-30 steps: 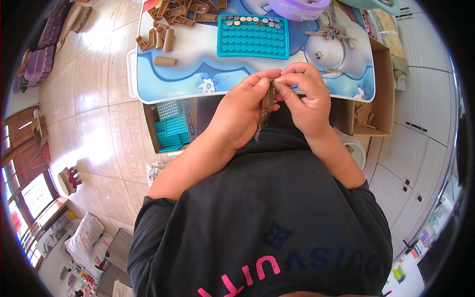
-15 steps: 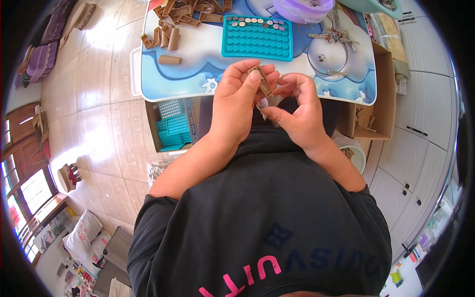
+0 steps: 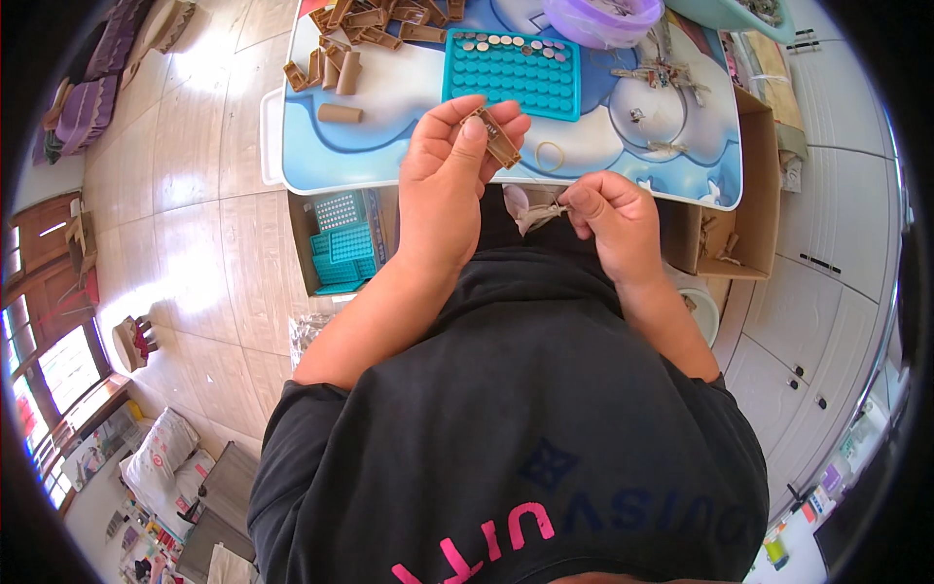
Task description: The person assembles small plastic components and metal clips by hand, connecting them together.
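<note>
My left hand (image 3: 443, 175) holds a small brown hollow rectangular plastic piece (image 3: 498, 141) between thumb and fingers, its open side facing up. Just past the table's near edge, my right hand (image 3: 613, 209) is closed in a pinch on a pale, crumpled, thin strip-like piece (image 3: 533, 219) that hangs to its left; its exact kind cannot be made out. Beyond the hands lies a turquoise tray (image 3: 511, 88) with rows of round hollows, and several small silvery discs (image 3: 496, 41) sit in its far rows. A thin yellowish ring (image 3: 550, 156) rests on the table beside the brown piece.
More brown pieces (image 3: 379, 37) are heaped at the table's (image 3: 389, 146) far left. A purple bowl (image 3: 598, 24) and a tangle of thin parts (image 3: 662, 73) lie at right. Cardboard boxes (image 3: 764, 195) flank the table, the left one holding turquoise trays (image 3: 345, 248).
My hands have moved apart. The left went slightly up and left with the brown piece; the right moved right and down, drawing the pale piece away. The yellowish ring now shows on the table.
</note>
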Tool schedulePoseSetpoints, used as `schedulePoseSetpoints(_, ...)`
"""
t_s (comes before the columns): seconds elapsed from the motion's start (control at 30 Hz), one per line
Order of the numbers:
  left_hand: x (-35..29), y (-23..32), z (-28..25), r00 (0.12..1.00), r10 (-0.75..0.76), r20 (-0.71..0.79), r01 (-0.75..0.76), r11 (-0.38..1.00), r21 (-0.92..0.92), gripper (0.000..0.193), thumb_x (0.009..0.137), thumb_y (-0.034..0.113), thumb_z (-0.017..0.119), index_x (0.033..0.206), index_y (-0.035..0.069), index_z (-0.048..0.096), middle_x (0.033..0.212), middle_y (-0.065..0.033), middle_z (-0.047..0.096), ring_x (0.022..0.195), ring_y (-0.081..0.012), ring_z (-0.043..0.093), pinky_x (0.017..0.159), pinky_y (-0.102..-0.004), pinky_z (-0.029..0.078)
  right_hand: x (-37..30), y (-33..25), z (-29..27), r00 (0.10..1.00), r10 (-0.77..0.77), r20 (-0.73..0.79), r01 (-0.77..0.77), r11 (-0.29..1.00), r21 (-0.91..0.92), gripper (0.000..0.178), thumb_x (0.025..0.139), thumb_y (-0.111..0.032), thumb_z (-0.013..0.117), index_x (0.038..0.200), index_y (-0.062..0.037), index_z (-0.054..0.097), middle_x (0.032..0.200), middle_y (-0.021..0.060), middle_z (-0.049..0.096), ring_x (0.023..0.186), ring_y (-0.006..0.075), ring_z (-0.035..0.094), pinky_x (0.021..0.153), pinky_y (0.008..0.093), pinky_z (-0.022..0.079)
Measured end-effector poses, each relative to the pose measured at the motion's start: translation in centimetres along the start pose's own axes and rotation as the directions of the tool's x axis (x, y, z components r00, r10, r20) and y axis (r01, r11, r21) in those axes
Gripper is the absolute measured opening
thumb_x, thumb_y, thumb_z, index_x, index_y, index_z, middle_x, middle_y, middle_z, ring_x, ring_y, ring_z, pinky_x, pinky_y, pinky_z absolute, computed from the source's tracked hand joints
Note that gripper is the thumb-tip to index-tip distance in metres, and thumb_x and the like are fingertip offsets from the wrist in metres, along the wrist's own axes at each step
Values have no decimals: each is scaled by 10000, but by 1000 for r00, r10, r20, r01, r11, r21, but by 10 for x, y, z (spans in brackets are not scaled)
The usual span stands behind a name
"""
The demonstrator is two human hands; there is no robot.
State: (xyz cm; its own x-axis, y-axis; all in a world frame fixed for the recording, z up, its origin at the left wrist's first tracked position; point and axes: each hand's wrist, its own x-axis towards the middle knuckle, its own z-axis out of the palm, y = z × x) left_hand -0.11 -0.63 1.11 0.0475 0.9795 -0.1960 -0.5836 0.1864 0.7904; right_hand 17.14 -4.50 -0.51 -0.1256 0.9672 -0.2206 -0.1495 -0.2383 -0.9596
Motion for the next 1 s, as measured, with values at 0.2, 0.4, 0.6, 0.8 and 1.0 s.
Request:
schedulePoseSetpoints(0.2, -6, 1, 2, 970, 22, 243, -34, 998, 46, 234, 960, 118, 426, 1160, -2, 439, 1166, -191, 551, 1065, -282, 574, 947, -385, 453, 16, -5, -4, 962, 177, 206, -44, 849, -526, 298, 876, -273, 597, 769, 3, 638, 611, 20, 582, 519, 108, 496, 510, 260, 400)
schedulePoseSetpoints(0.4, -6, -4, 1, 980, 9, 197, -20, 998, 55, 232, 958, 115, 429, 1160, 0, 440, 1158, -189, 554, 1076, -283, 567, 942, -382, 455, 15, -4, 8, 895, -430, 119, 391, 627, -674, 166, 823, -183, 637, 867, -23, 620, 768, 96, 609, 669, 238, 578, 597, 313, 450)
schedulePoseSetpoints(0.6, -6, -5, 0, 989, -83, 122, 82, 996, 20, 241, 957, 133, 438, 1162, 7, 448, 1154, -192, 559, 1064, -276, 574, 913, -370, 472, 7, -13, 23, 857, -507, 90, 459, 673, -580, 205, 732, -53, 694, 913, -64, 597, 794, 82, 594, 696, 270, 567, 635, 357, 440)
schedulePoseSetpoints(0.8, -5, -3, -2, 975, -201, 93, 199, 980, 21, 251, 953, 142, 454, 1168, 12, 465, 1118, -182, 586, 1006, -244, 604, 813, -338, 518, 22, -9, 20, 691, -625, 363, 641, 298, -707, 267, 652, -86, 722, 897, -90, 615, 715, 40, 542, 661, 249, 527, 587, 360, 405)
schedulePoseSetpoints(1.0, 0, -9, -10, 945, -323, -41, 322, 946, -41, 245, 944, 148, 489, 1140, 2, 490, 1037, -123, 615, 932, -177, 616, 722, -265, 514, 28, -21, 25, 708, -521, 476, 650, 219, -728, 263, 677, -125, 707, 927, -92, 632, 696, 39, 527, 657, 250, 522, 590, 359, 412)
